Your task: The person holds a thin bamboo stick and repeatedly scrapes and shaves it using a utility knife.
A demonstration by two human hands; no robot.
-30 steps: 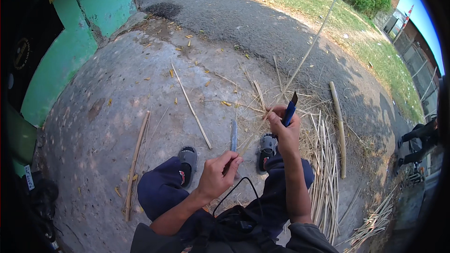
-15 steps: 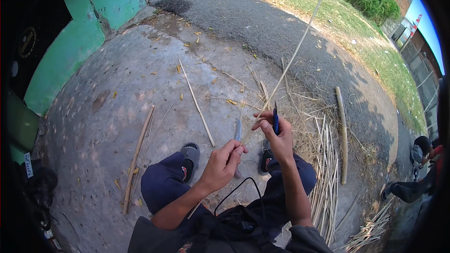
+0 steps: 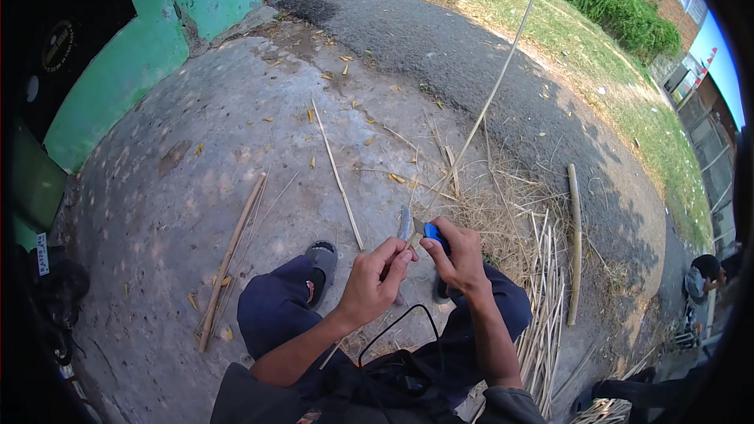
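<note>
A long, thin bamboo strip (image 3: 491, 100) slants up and away from my hands. My left hand (image 3: 371, 283) pinches its near end between thumb and fingers above my lap. Wrapped in my right hand (image 3: 463, 261) is a blue utility knife (image 3: 437, 236). Its blade lies against the strip, just beyond my left fingertips. On the ground between my feet rests a larger knife (image 3: 404, 222), partly hidden behind my left hand. A short end of the strip appears to show below my left forearm.
Bamboo strips (image 3: 543, 306) are heaped by my right leg, near dry shavings (image 3: 506, 192) and a thick bamboo piece (image 3: 575, 243). A bamboo pole (image 3: 233, 263) and a thin stick (image 3: 338, 177) lie to the left. Another person (image 3: 697, 283) crouches at the far right.
My right hand has come down and toward my left hand, bringing the knife's blade onto the strip. My left hand keeps its pinch. The person at the right has shifted.
</note>
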